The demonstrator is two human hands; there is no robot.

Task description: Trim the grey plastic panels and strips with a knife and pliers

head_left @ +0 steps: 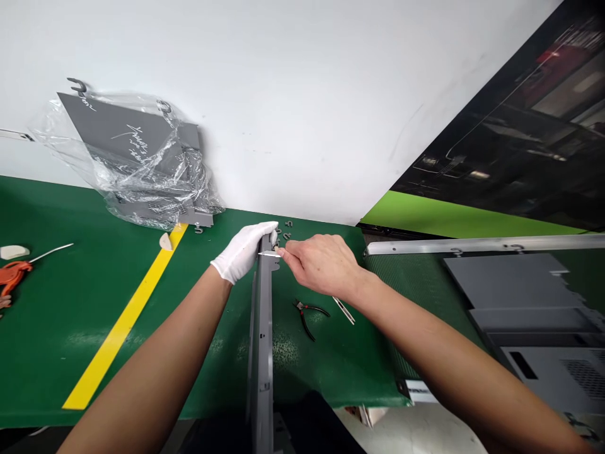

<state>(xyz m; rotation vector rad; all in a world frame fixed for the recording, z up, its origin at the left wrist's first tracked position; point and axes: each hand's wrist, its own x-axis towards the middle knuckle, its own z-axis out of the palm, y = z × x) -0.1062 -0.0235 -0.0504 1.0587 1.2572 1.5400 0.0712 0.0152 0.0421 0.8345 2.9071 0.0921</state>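
The work looks partway along, as far as can be judged: a long gray panel (265,328) stands on edge between the hands, running from their grip back toward the body, and a tool is against its far end. Several loose hook-shaped clips (287,236) lie on the table (340,372) just beyond the right hand's fingertips; whether any belong to this panel cannot be told. How much of its edge is done, and how much is left, does not show either. Left of the hands, a wrapped panel (142,139) leans against the white wall in clear plastic; well to their right, more gray parts (515,284) lie past the table's end.

The left hand (246,252), in a white glove, is closed over the panel's far end, thumb lying along the top and pointing right. The bare right hand (326,265) comes in from the other side, palm down, with thumb and forefinger pinching a thin pale pointed tool (269,254) that crosses the panel's edge. Both forearms reach forward and angle inward, so the 2 hands nearly meet. Nearer the body than the right hand lie red-and-black cutters (301,307) and slim tweezers (341,307).
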